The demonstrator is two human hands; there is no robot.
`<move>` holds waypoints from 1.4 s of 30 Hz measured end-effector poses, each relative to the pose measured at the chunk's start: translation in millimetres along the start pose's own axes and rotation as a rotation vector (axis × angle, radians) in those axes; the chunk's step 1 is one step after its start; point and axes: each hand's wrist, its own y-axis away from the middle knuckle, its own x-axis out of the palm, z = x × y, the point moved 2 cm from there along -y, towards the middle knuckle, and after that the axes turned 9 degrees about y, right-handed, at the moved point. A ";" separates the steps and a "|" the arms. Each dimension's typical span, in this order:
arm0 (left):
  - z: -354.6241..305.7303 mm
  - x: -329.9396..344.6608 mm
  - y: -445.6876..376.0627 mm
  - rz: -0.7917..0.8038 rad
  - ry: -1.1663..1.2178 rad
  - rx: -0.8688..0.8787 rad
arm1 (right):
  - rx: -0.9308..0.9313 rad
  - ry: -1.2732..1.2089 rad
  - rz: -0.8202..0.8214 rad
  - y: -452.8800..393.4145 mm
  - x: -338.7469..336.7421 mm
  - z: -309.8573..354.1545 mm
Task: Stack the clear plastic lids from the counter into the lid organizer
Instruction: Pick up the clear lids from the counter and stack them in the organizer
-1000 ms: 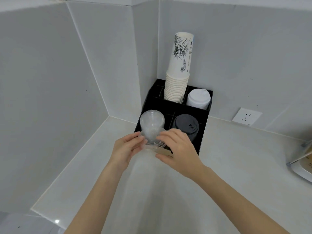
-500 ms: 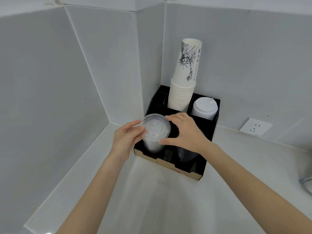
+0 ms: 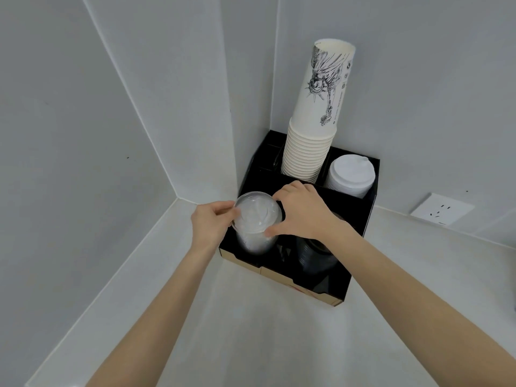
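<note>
We see both hands in the middle of the frame. Our left hand (image 3: 213, 224) and right hand (image 3: 303, 213) pinch the clear lids (image 3: 257, 216), which sit in the front left slot of the black organizer (image 3: 354, 233).

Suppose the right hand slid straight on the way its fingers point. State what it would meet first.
The right hand points left across the clear lid stack, so past the lids it would probably meet the left hand gripping the opposite rim; depth is uncertain.
</note>
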 end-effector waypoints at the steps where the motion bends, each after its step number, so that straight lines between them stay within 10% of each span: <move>1: -1.2 1.6 0.1 -0.004 -0.012 0.009 | 0.004 0.017 0.006 -1.5 1.0 -0.1; 27: 1.0 7.8 -2.0 0.047 -0.166 0.079 | 0.061 0.009 0.155 -1.2 0.7 -1.3; 42: -32.4 7.7 25.8 0.101 -0.228 0.301 | 0.146 -0.450 -0.160 41.1 -29.1 -10.4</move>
